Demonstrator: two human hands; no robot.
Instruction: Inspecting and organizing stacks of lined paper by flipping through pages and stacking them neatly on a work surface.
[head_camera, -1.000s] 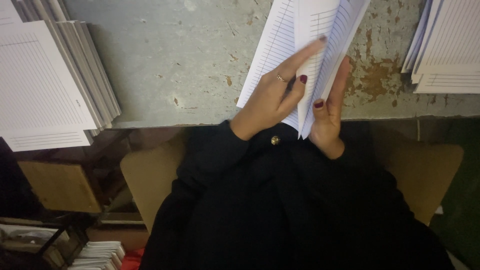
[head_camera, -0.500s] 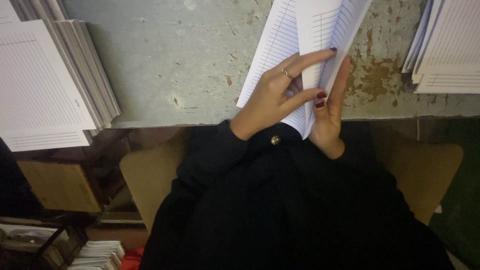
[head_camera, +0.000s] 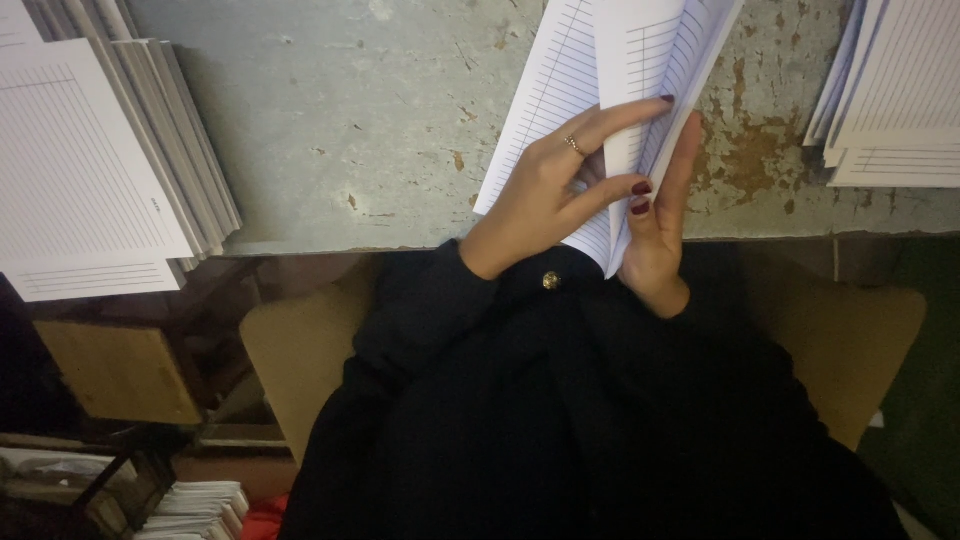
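The folded lined sheets (head_camera: 640, 60) are clamped between left hand (head_camera: 550, 190) fingers and right hand (head_camera: 660, 240) fingers.

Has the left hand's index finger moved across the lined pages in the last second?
Yes. The left hand has slid its index finger further right across the folded lined sheets, toward the rust patch on the table.

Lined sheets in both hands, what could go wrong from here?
The folded lined sheets are pinched only at their lower edge by the left hand and right hand, so the fold may land skewed. The left stack overhangs the table edge and could slide off.
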